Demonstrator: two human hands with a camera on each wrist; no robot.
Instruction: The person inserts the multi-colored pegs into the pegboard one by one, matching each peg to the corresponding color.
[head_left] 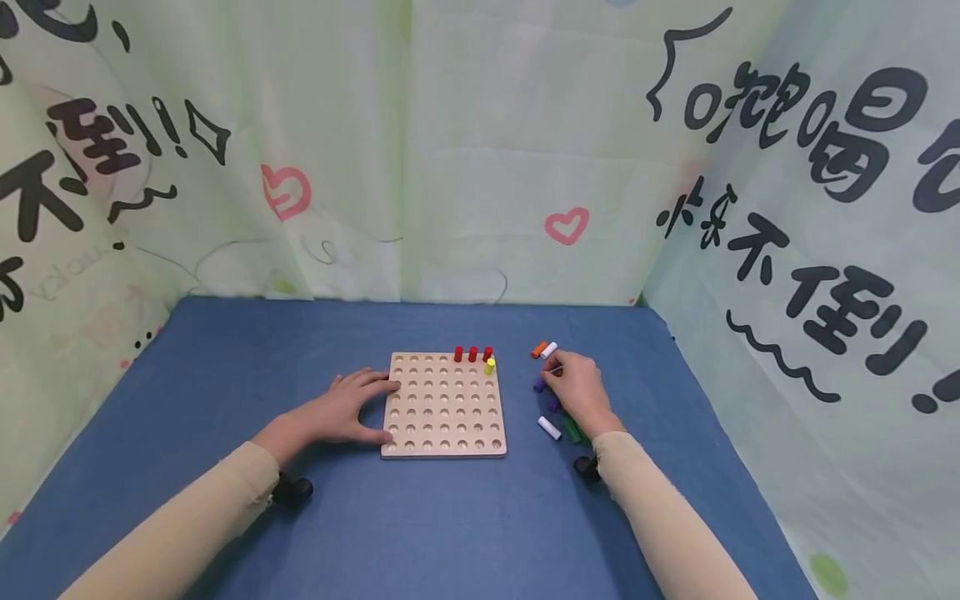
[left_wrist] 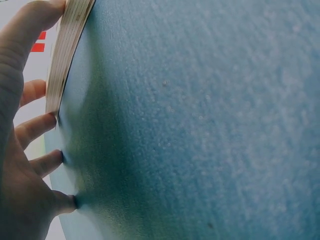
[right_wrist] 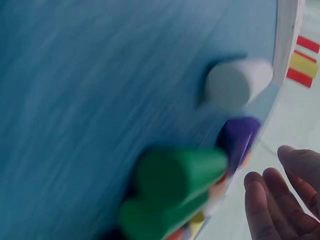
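A wooden peg board [head_left: 444, 403] with rows of round holes lies on the blue table. Three red pegs [head_left: 472, 354] stand in its back row at the right, and a yellow peg [head_left: 490, 367] stands just in front of them. My left hand [head_left: 352, 408] touches the board's left edge, thumb near the front corner and fingers spread. To the right of the board, my right hand [head_left: 577, 387] hovers over loose pegs, its thumb and fingertips apart in the right wrist view with nothing visible between them. Purple pegs [right_wrist: 239, 137] lie close to those fingertips.
A white peg [head_left: 549, 427] and green pegs [head_left: 572, 429] lie nearer me, right of the board. Behind my right hand are an orange peg [head_left: 539, 349] and another white one. Printed curtains [head_left: 525, 150] enclose the table [head_left: 420, 533] at the back and sides.
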